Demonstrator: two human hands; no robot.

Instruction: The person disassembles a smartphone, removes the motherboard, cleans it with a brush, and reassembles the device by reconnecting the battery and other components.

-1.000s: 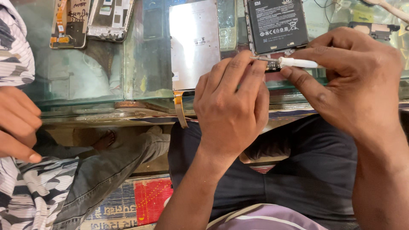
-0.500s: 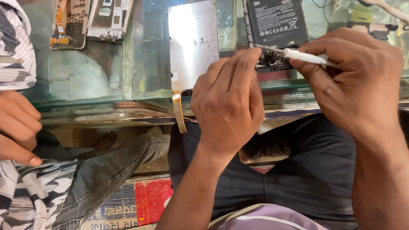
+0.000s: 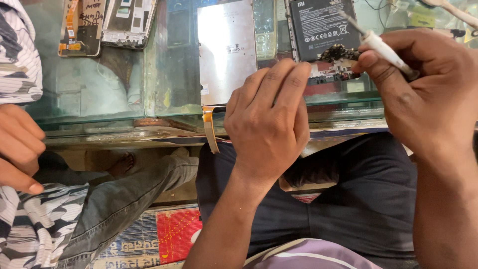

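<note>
Head view: phone repair on a glass counter (image 3: 99, 112). Right hand (image 3: 428, 94) closed around a white-handled tool (image 3: 381, 47), a screwdriver or pick by the look of it, thin metal tip angled up-left and lifted just clear of the opened phone (image 3: 323, 37). That phone lies back-up near the far edge of the counter, black battery exposed, circuit board showing below it. Left hand (image 3: 269, 119) lies palm-down, fingers spread and pressing flat on the lower end of the phone, holding nothing, just pinning it. Silver metal panel (image 3: 226, 50) lies just left of the phone, with an orange ribbon cable (image 3: 210, 127) hanging off its lower edge over the counter lip. Two more stripped phone frames (image 3: 104, 22) sit far left. Another person's hand (image 3: 17, 149) at the left edge, striped sleeve, well apart from the work. Step in hand looks like probing or unscrewing at the board below the battery; tip contact point is partly hidden, hard to tell. Next move needs the tip brought back down precisely onto the board while the left hand keeps the phone steady.
</note>
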